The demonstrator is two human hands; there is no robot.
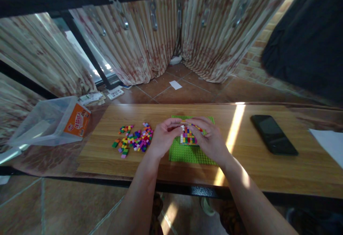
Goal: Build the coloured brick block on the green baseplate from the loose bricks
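Striped, floral-stained curtains (150, 42) across the back. Wood-grain tabletop (241, 170) in front, bar of sunlight over it right of center. Clear plastic bin (59, 111) past the tabletop's left end, orange label (77, 120) on one side. Green studded baseplate (187, 155) on the tabletop, middle, near edge side.

Both hands over the baseplate. Left hand (164, 136) half closed, thumb and fingers bent in at the build's left side. Right hand (213, 140) also half closed, arched over the right and far side, thumb over the top. Fingertips partly hidden; can't tell if either has a firm grip.

Loose toy bricks (146, 135), mixed colors, scattered left of the baseplate, apart from it. Black smartphone (273, 135) lies well right, screen dark. Multicolored brick build (189, 139) between the hands, above the baseplate; contact underneath unclear. White brick (182, 128) by left thumb tip.
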